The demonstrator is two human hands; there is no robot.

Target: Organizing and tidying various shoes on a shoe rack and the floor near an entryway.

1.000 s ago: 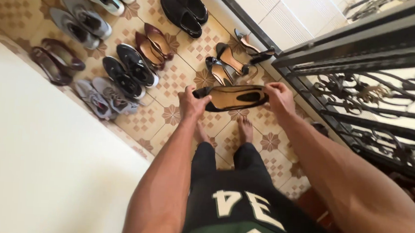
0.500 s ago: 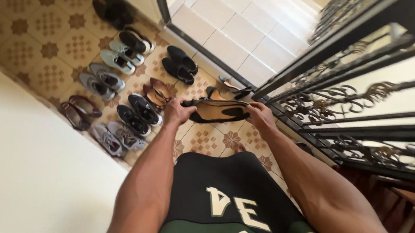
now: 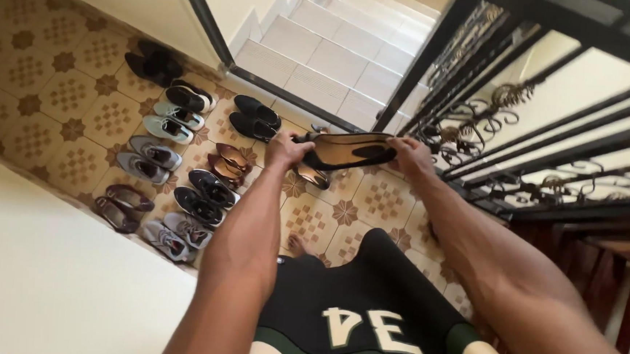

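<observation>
A black flat shoe with a tan insole [image 3: 349, 151] is held level above the patterned floor [image 3: 39, 102], gripped at nine o'clock by the left hand [image 3: 287, 152] and at three o'clock by the right hand [image 3: 412, 158]. Rows of shoes [image 3: 177, 161] are seen at nine o'clock, stairs [image 3: 337, 51] at twelve.

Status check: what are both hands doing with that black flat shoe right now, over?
Left hand and right hand each grip an end of the black flat shoe. Shoe level, above the tiled floor. Nothing between hands.
</observation>
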